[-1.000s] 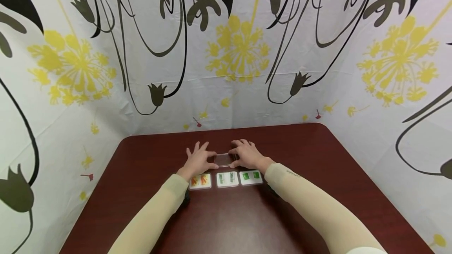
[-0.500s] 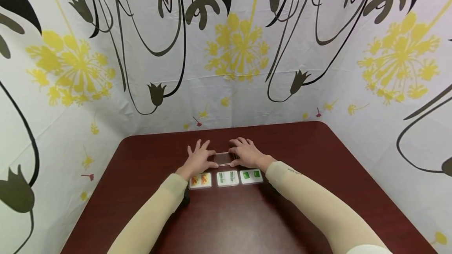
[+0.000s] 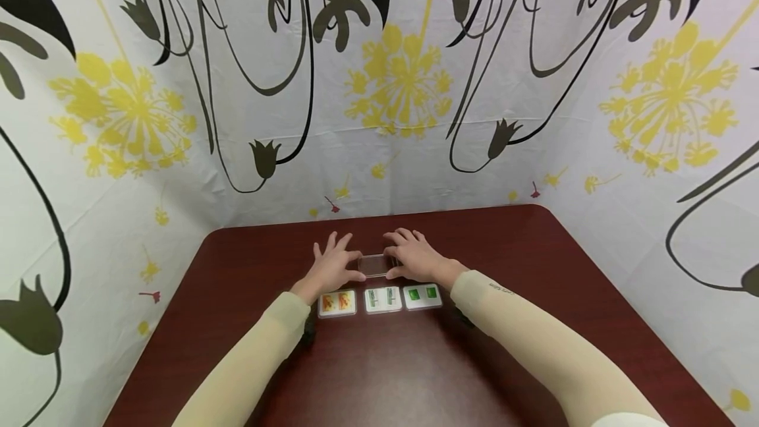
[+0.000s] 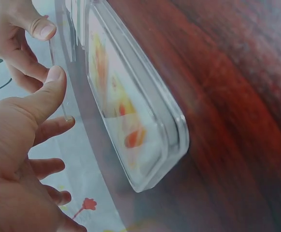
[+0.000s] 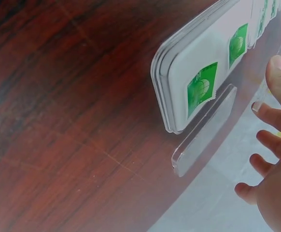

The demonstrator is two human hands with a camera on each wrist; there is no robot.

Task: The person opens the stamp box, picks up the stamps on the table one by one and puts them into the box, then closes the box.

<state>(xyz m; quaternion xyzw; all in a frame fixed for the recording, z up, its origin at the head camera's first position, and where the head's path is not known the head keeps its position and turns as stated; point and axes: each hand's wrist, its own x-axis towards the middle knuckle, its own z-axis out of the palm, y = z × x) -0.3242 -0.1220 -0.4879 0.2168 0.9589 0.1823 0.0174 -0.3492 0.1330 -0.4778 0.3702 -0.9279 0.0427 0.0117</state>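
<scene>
Held between both hands is a clear, flat plastic lid (image 3: pixel 373 265). My left hand (image 3: pixel 332 267) pinches its left end with thumb and index finger, the other fingers spread. At the right end, my right hand (image 3: pixel 418 260) grips it the same way. Closer to the body, three clear cases lie in a row on the table. The left case (image 3: pixel 337 304) has orange and yellow pictures, the middle case (image 3: pixel 383 299) grey-green ones, and the right case (image 3: pixel 422 296) two green ones. In the right wrist view another clear lid (image 5: pixel 205 133) lies beside the green-picture case.
The dark red-brown wooden table (image 3: pixel 379 361) has rounded far corners. White fabric (image 3: pixel 379 170) with flower prints hangs behind it and along both sides.
Both hands stay at the ends of the clear lid, which has shifted very slightly away from the body. The three cases keep their places.
</scene>
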